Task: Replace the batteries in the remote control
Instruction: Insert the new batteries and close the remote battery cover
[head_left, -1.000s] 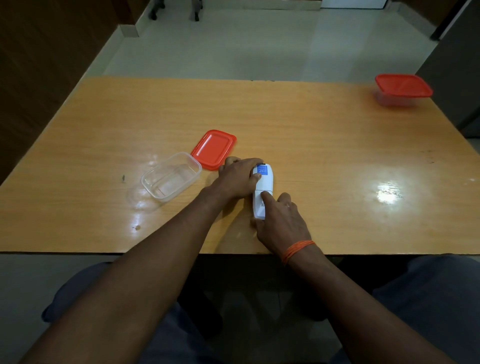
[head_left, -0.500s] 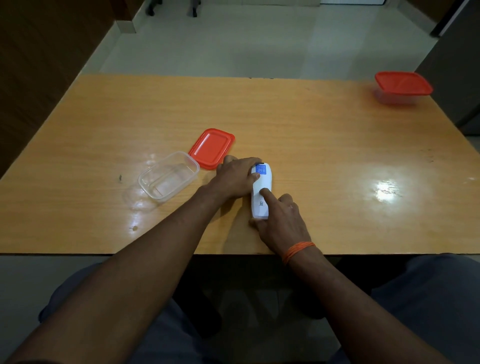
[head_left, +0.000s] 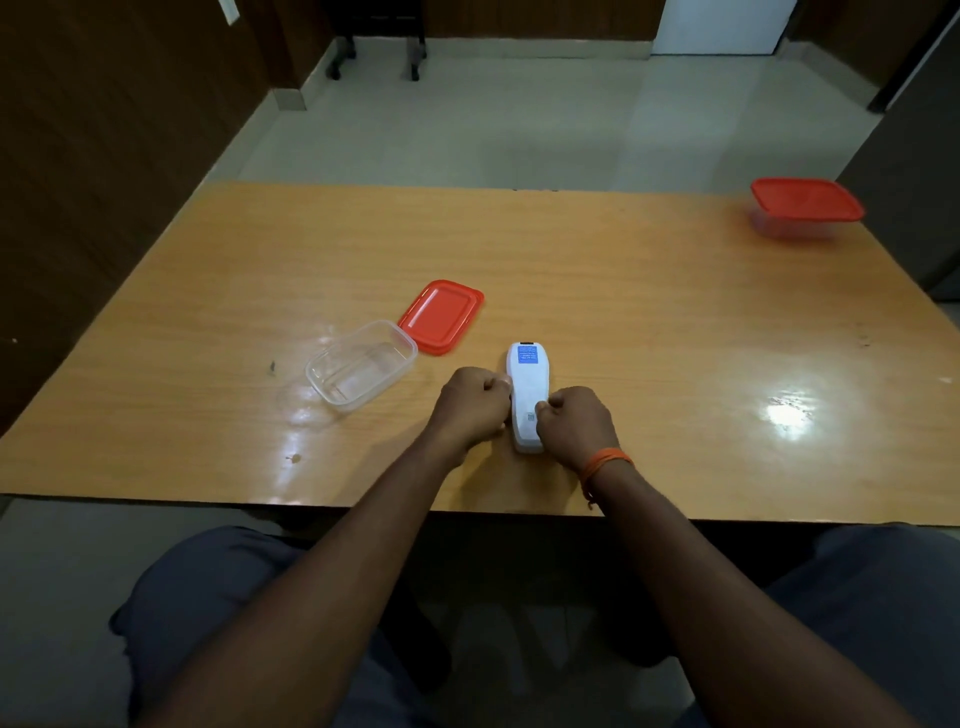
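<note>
Here both hands are curled into fists, one each side of the white remote control (head_left: 528, 397). Left hand (head_left: 471, 406) clenched, knuckles touching the remote's left edge around mid-length. Right hand (head_left: 575, 421) clenched too, pressed against the right edge lower down, covering part of the near end. Cannot tell if either truly pinches the casing or just rests against it; fingertips tucked out of sight.

Remote lies flat on the wooden table (head_left: 649, 322), back side up, long axis pointing away from the person, near the front edge. Blue label (head_left: 527, 355) at the far end, white print on it too small to read. Small square code mark (head_left: 530, 417) near the lower end, also unreadable.

Orange thread band (head_left: 604, 461) on right wrist. Left of the remote: empty clear plastic container (head_left: 362, 366), its red lid (head_left: 441, 316) lying just beside it. Far right corner: closed container with red lid (head_left: 806, 206).
</note>
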